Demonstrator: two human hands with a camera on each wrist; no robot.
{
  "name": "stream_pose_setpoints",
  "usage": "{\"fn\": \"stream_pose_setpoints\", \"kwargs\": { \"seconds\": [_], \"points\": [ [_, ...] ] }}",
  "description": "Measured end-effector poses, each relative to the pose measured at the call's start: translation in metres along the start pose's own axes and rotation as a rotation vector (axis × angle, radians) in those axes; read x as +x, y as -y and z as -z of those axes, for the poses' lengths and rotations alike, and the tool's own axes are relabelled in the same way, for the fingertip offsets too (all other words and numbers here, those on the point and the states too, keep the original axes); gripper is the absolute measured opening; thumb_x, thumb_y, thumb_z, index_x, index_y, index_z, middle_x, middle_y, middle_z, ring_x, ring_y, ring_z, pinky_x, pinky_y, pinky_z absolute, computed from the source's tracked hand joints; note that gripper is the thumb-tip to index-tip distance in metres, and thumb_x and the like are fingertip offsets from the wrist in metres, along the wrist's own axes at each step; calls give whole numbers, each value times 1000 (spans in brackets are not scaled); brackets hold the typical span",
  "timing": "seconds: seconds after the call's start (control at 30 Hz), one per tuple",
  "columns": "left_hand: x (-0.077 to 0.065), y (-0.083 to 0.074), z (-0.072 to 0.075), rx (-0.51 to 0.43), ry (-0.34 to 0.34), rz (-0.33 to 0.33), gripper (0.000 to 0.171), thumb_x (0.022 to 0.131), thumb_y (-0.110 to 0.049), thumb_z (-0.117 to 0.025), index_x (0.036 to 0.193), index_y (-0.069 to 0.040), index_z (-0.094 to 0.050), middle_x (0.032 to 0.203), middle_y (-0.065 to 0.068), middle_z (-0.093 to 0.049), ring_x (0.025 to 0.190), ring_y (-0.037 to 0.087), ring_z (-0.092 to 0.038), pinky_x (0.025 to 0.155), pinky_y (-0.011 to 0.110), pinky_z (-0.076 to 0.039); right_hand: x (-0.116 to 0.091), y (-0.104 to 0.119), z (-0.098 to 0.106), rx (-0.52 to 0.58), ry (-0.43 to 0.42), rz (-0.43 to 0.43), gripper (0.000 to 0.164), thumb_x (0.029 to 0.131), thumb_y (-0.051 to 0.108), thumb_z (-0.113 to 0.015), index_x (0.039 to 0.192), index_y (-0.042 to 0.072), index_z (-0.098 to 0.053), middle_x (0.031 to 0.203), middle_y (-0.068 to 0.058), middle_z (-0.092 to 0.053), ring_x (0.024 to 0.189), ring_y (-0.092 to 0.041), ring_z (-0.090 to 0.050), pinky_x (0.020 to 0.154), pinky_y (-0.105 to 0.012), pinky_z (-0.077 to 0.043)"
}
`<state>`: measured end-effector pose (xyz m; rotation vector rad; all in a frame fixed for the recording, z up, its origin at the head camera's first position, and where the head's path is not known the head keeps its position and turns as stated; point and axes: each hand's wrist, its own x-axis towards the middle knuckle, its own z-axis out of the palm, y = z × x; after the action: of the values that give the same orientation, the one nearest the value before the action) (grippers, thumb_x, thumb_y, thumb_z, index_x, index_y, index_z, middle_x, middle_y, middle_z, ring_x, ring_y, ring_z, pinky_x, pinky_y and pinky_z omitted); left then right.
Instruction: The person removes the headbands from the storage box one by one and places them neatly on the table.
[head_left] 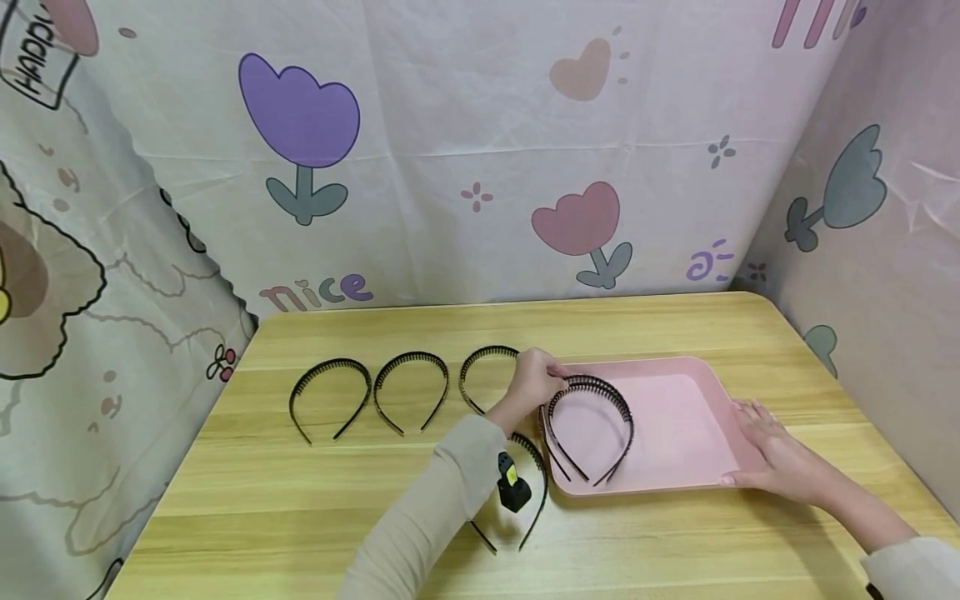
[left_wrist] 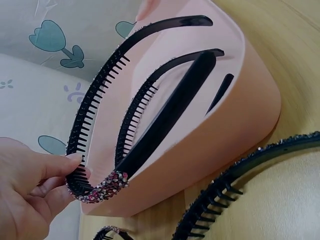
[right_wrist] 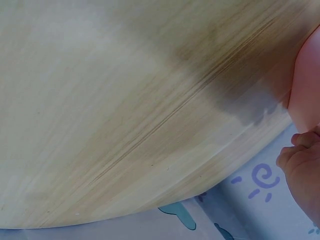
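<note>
1. Left hand (head_left: 534, 387) is pinching a rhinestone-studded toothed headband (left_wrist: 82, 130) over the left end of the pink tray (head_left: 675, 425); right hand (head_left: 776, 454) just rests straight-fingered against the opposite end.
2. Looks like the tray-loading step imo.
3. Next move probably calls for lowering, then releasing.

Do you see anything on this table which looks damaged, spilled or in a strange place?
Nothing looks spilled or visibly damaged. The only slightly odd detail: one headband lies closer to the front, out of line with the row of three headbands farther back. The left hand holds another headband at the pink tray.
</note>
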<state>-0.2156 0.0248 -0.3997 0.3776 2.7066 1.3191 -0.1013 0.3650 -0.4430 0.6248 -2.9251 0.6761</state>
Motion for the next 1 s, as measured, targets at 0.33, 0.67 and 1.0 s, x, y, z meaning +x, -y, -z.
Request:
{"fn": "stream_pose_setpoints", "kwargs": {
  "seconds": [0.33, 0.67, 1.0],
  "points": [
    [-5, 8, 13, -80, 34, -1, 12, 75, 7, -67, 83, 2, -73, 81, 14, -72, 69, 18, -67, 57, 17, -52, -1, -1, -1, 11, 7, -4, 102, 68, 30, -79, 136, -20, -23, 135, -45, -28, 143, -32, 8, 114, -27, 16],
    [-12, 20, 25, -107, 10, -5, 11, 73, 6, -71, 84, 4, -72, 84, 17, -72, 76, 25, -69, 62, 21, -56, -1, -1, -1, 4, 1, 5, 102, 68, 30, -79, 136, -20, -23, 135, -45, -27, 143, -35, 6, 114, -29, 16],
    [-16, 33, 34, 12, -13, -22, 9, 73, 0, -74, 81, -2, -74, 81, 11, -72, 73, 20, -67, 63, 19, -52, 0, -1, 0, 24, 5, -4, 102, 68, 30, -79, 137, -20, -22, 134, -46, -27, 141, -43, 3, 116, -42, 12]
  ]
}}
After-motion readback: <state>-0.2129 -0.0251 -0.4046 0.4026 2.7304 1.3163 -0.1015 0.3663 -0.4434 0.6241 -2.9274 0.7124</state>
